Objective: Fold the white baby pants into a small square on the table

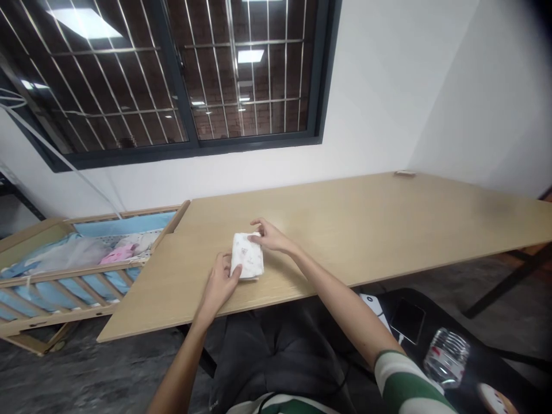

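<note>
A small white folded diaper [247, 256] with a faint print lies at the near left part of the wooden table [328, 230]. My left hand [223, 282] grips its lower left side, thumb on top and fingers along the edge. At the upper right corner, my right hand [269, 234] has its thumb on the top face, with the index finger curved out beyond the far edge. Whether the diaper rests fully on the tabletop or is slightly lifted, I cannot tell.
A wooden crib [86, 270] with blue lining and bedding adjoins the table's left end. Right of my lap, a black chair seat [414, 351] carries a phone [407, 321] and a clear plastic bottle [447, 357]. A barred window [241, 69] is behind the table.
</note>
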{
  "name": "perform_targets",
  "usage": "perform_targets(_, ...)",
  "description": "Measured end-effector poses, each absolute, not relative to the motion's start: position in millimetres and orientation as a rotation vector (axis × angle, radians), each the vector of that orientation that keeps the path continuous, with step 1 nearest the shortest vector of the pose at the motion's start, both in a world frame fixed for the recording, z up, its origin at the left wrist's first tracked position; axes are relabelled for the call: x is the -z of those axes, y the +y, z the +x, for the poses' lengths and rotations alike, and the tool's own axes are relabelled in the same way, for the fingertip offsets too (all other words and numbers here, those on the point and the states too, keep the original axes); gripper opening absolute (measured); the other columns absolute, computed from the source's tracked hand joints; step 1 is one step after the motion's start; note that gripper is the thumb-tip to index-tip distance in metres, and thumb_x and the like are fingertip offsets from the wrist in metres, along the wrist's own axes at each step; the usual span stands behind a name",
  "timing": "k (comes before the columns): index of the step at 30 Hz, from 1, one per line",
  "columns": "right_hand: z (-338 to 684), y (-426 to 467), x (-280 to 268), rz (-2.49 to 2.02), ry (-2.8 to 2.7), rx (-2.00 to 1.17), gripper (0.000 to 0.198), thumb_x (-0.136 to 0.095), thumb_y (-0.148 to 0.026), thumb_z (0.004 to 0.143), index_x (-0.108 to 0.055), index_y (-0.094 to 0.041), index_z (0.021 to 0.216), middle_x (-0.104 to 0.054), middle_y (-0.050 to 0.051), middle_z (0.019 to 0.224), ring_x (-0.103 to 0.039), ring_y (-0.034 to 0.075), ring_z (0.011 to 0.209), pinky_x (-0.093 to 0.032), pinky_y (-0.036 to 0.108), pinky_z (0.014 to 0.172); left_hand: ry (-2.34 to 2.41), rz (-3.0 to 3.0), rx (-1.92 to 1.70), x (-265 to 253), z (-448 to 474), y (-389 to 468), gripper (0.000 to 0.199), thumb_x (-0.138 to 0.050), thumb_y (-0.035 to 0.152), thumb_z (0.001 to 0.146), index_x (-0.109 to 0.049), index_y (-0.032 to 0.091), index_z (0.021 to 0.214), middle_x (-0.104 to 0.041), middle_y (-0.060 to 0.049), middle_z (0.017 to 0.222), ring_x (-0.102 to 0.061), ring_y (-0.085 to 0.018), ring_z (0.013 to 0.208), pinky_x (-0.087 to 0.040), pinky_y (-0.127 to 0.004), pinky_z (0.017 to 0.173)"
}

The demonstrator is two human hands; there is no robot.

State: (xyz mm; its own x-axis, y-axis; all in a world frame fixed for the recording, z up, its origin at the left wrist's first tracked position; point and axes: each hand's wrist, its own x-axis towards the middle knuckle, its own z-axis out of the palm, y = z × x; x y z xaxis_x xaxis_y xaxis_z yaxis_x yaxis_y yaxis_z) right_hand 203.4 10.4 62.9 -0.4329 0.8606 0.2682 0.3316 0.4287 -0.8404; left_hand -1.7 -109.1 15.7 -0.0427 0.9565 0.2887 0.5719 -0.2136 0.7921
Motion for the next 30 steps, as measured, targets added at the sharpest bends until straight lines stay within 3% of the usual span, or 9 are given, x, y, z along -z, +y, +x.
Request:
perform_targets(6,194.0,42.9,-27.5,-1.194,-2.052,-0.839,0.052,-0.076,-0.035,0.084,-0.055,-0.016,0.127,-0.068,0.011,0.108,-0.066,0.020,0.089,-0.054,0.033,0.079,2.210,1.998,-0.589,-9.1,21.8,-102.4,0.039,-0.044,0.040,0.100,-0.049,0.017,0.131,-0.075,-0.016,0.106,-0.072,-0.031,0.097,-0.050,-0.037,0.078)
perform_targets(11,187.0,52.5,-4.4,-1.188,-2.103,-0.699,0.038,-0.070,-0.029,0.089,-0.059,-0.015,0.123,-0.070,0.009,0.104,-0.067,0.019,0.091,-0.054,0.033,0.084,2.284,2.034,-0.494,-13.5,29.7,-103.2,0.039,-0.039,0.041,0.102,-0.056,0.013,0.124,-0.074,-0.019,0.099,-0.071,-0.034,0.095,-0.049,-0.041,0.082)
perform_targets(16,187.5,36.5,-19.2,-1.016,-2.278,-0.468,0.039,-0.054,-0.034,0.101,-0.058,-0.012,0.134,-0.062,0.019,0.133,-0.061,0.025,0.121,-0.046,0.039,0.105,2.362,2.170,-0.606,-8.5,40.5,-125.1,0.052,-0.033,0.046,0.103,-0.057,0.010,0.130,-0.065,-0.025,0.123,-0.061,-0.038,0.115,-0.045,-0.048,0.096)
perform_targets(21,178.3,-9.5,-42.1,-0.691,-2.536,-0.428,0.049,-0.039,-0.044,0.106,-0.056,-0.020,0.144,-0.053,0.011,0.151,-0.042,0.025,0.145,-0.030,0.043,0.121,2.133,2.350,-0.719,11.1,70.5,-146.2,0.061,-0.036,0.053,0.101,-0.052,0.016,0.145,-0.050,-0.023,0.149,-0.043,-0.042,0.138,-0.040,-0.054,0.106)
perform_targets(26,172.5,-44.9,-35.5,-0.484,-2.765,-0.631,0.053,-0.034,-0.050,0.107,-0.053,-0.024,0.149,-0.045,0.004,0.157,-0.036,0.020,0.149,-0.024,0.037,0.125,2.147,2.340,-0.609,18.1,79.6,-148.4,0.067,-0.036,0.056,0.100,-0.058,0.008,0.141,-0.059,-0.028,0.137,-0.048,-0.046,0.130,-0.040,-0.058,0.103)
perform_targets(30,181.0,-33.2,-21.7,-0.620,-2.770,-0.681,0.051,-0.037,-0.048,0.107,-0.051,-0.026,0.150,-0.042,0.002,0.159,-0.032,0.019,0.151,-0.018,0.039,0.127,2.171,2.359,-0.637,18.9,76.0,-148.2,0.066,-0.035,0.058,0.100,-0.061,0.012,0.139,-0.058,-0.025,0.140,-0.046,-0.043,0.133,-0.041,-0.056,0.103)
